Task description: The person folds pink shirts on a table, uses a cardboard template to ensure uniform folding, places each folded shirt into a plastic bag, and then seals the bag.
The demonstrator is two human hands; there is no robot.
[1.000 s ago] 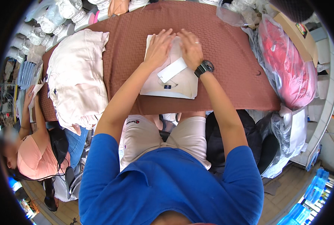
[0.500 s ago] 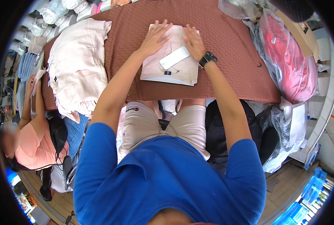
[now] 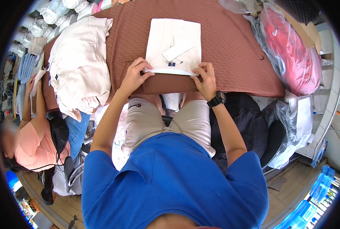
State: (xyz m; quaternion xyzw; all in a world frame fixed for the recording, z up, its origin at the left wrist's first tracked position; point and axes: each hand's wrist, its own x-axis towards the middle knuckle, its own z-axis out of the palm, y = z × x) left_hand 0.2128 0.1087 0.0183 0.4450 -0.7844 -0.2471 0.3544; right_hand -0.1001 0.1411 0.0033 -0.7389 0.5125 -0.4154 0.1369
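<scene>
A folded cream garment (image 3: 162,34) lies on the brown cloth-covered table in front of me. On it rest a white hang tag (image 3: 177,50) with a thin dark string and a small navy neck label (image 3: 172,64). A white strip shows along its near edge. My left hand (image 3: 137,73) pinches the near left corner, thumb and fingers together. At the near right corner my right hand (image 3: 205,80) grips the edge in the same way; a black watch (image 3: 217,99) is on that wrist.
A pile of cream garments (image 3: 82,61) sits at the table's left. Red goods in clear plastic (image 3: 290,53) lie at the right edge, beside a cardboard box (image 3: 303,26). A black bag (image 3: 235,129) is by my right leg. Another person (image 3: 44,141) works at the far left.
Both hands have come back from the garment's far part, where they lay flat, to its near corners, and their fingers have closed there. The garment sits slightly farther away.
</scene>
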